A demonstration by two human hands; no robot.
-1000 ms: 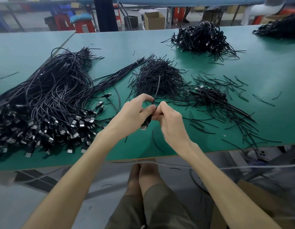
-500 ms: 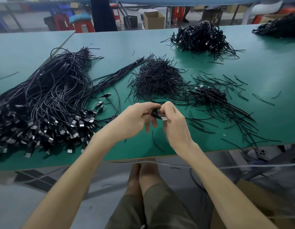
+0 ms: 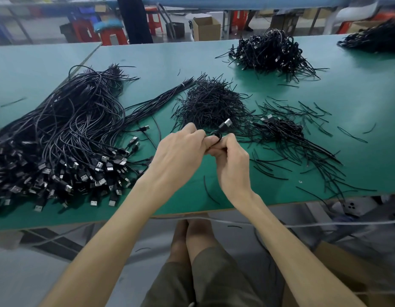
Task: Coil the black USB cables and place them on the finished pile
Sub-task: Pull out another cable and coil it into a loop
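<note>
Seated at the near edge of a green tabletop (image 3: 358,120), a person brings the left hand (image 3: 181,156) and right hand (image 3: 232,165) together, both grips pinched tight on one small coiled black USB cable (image 3: 216,135) whose metal plug (image 3: 225,124) juts toward one o'clock. The step in hand appears to be securing the coil. Doing it well likely means the left grip holds the loops flat and even while the right cinches the wrap snugly, so the bundle does not spring open on release; whether a tie is already round it cannot be told. At nine o'clock from the hands sprawls a heap of uncoiled cables (image 3: 59,138), plugs fanned toward the tabletop edge. Just beyond the hands, at twelve o'clock, sits a mound of short black ties (image 3: 212,103); at two o'clock a smaller cluster of bundled cables (image 3: 278,127) lies among loose ties. Farther off at one o'clock rises a larger pile of coiled cables (image 3: 269,52), probably the finished pile. A cardboard carton (image 3: 206,28) and red stools (image 3: 113,36) stand behind. No brand, label or writing is legible.
</note>
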